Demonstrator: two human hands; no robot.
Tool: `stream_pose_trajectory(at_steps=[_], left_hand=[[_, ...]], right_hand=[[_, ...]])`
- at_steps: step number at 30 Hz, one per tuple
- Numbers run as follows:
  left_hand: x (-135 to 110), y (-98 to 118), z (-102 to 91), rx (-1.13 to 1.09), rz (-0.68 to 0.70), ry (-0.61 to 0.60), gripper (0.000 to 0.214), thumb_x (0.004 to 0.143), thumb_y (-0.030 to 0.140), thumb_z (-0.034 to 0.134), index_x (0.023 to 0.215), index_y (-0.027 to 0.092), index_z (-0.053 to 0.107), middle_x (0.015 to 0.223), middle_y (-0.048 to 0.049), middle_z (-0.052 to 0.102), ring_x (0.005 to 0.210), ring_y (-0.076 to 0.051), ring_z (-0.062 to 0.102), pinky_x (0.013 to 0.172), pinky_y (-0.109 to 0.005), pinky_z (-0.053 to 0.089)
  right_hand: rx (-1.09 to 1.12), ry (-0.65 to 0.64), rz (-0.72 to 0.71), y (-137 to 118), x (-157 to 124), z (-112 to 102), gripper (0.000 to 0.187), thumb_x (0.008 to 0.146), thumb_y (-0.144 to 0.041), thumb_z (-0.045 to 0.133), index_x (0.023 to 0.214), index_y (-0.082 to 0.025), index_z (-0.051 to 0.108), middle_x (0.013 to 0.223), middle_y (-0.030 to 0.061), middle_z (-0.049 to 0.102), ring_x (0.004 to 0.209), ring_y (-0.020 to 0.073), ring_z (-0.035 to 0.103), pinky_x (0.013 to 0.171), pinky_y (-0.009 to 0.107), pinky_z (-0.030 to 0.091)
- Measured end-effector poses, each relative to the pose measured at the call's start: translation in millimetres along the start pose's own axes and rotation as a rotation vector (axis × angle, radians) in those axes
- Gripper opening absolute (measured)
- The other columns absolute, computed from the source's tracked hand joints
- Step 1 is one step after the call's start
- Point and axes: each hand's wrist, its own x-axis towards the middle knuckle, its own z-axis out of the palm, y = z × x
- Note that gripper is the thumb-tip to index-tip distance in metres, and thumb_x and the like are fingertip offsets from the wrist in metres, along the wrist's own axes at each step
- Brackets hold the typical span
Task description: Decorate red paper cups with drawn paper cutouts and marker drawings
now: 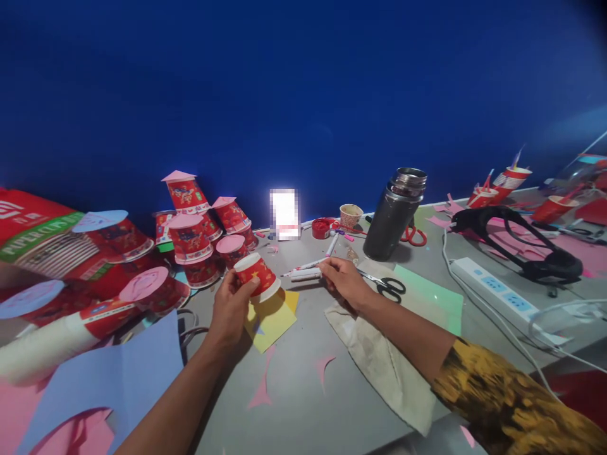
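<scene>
My left hand (229,308) is closed around a red paper cup (258,278), which is tilted with its white base up and its wider rim toward the table. Below the cup lie yellow paper squares (271,322). My right hand (345,282) has its fingers pinched at the right end of some white marker pens (306,274); where exactly the fingertips grip is partly hidden. Black-handled scissors (389,288) lie just beyond that hand. A beige cloth (379,360) is under my right forearm.
At left, several upturned red cups (191,240) with paper circles stand stacked by a cup package (42,234) and blue paper (118,373). A dark flask (393,218), open at the top, stands at back right. A power strip (502,297) and black headgear (516,246) lie further right.
</scene>
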Motion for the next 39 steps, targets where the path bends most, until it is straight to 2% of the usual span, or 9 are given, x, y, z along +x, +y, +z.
stream_pose_trajectory(at_steps=[3,7,10,13,19,24,30,36,39], left_hand=[[-4,7,1.3,-0.187,-0.19,-0.014,0.027,0.079,0.027,0.075,0.103,0.015,0.068,0.096,-0.008,0.077,0.086,-0.023,0.074,0.081,-0.036,0.064],[-11,17,5.8,-0.393,-0.408,-0.073,0.032,0.095,0.032,0.058,0.116,0.01,0.066,0.096,-0.0154,0.078,0.085,-0.03,0.078,0.077,-0.046,0.067],[-16,20,8.2,-0.404,-0.468,-0.075,0.033,0.1,0.035,0.054,0.119,0.01,0.064,0.088,-0.0136,0.078,0.076,-0.029,0.079,0.068,-0.043,0.067],[-18,18,7.9,-0.382,-0.5,-0.081,0.03,0.101,0.034,0.054,0.117,0.01,0.064,0.085,-0.0128,0.077,0.071,-0.027,0.078,0.061,-0.038,0.066],[-16,16,4.4,-0.437,-0.53,-0.183,0.038,0.105,0.038,0.046,0.117,0.007,0.064,0.092,-0.0186,0.079,0.076,-0.03,0.08,0.062,-0.039,0.065],[-15,14,2.4,-0.471,-0.53,-0.204,0.039,0.108,0.04,0.043,0.118,0.009,0.063,0.091,-0.0181,0.08,0.08,-0.03,0.081,0.069,-0.042,0.067],[-20,12,2.6,-0.407,-0.48,-0.154,0.031,0.107,0.035,0.049,0.118,0.009,0.062,0.086,-0.0132,0.079,0.074,-0.029,0.081,0.07,-0.043,0.068],[-21,13,6.2,-0.373,-0.534,-0.16,0.048,0.108,0.049,0.041,0.121,0.008,0.064,0.09,-0.0173,0.079,0.07,-0.028,0.08,0.065,-0.039,0.066],[-20,12,7.5,-0.393,-0.56,-0.18,0.048,0.109,0.048,0.039,0.119,0.009,0.065,0.09,-0.0183,0.08,0.071,-0.027,0.08,0.066,-0.038,0.066]], right_hand=[[0.329,-0.026,0.093,3,0,1,0.048,0.081,-0.065,0.076,0.08,-0.022,0.055,0.06,-0.0084,0.044,0.051,0.0091,0.041,0.048,0.021,0.036],[0.657,-0.046,0.171,-1,2,-3,0.048,0.069,-0.049,0.095,0.081,-0.021,0.058,0.066,-0.0077,0.045,0.057,0.0071,0.044,0.049,0.017,0.041],[0.806,-0.052,0.218,-5,2,-7,0.037,0.073,-0.035,0.095,0.086,-0.019,0.064,0.067,-0.0069,0.047,0.058,0.007,0.046,0.048,0.015,0.043],[0.884,-0.075,0.258,-7,1,-7,0.029,0.079,-0.03,0.092,0.088,-0.018,0.066,0.066,-0.0065,0.049,0.053,0.0058,0.043,0.045,0.015,0.042],[1.079,-0.123,0.387,-8,-3,-7,0.035,0.075,-0.022,0.095,0.077,-0.018,0.06,0.063,-0.0071,0.052,0.051,0.0034,0.043,0.045,0.012,0.04],[1.099,-0.095,0.364,-10,-5,-8,0.029,0.072,-0.011,0.09,0.084,-0.019,0.065,0.06,-0.0095,0.048,0.048,0.0042,0.04,0.043,0.013,0.041],[1.027,-0.094,0.461,-31,-9,4,0.025,0.078,-0.023,0.091,0.089,-0.017,0.069,0.066,-0.0036,0.059,0.049,0.0047,0.044,0.041,0.013,0.039],[0.933,-0.122,0.23,-66,-21,37,0.042,0.063,-0.029,0.101,0.072,-0.017,0.062,0.053,-0.0098,0.046,0.045,0.0027,0.035,0.041,0.014,0.033],[0.841,-0.059,0.168,-68,-25,47,0.045,0.06,-0.043,0.101,0.077,-0.015,0.071,0.053,-0.0067,0.054,0.043,0.0028,0.039,0.041,0.015,0.033]])
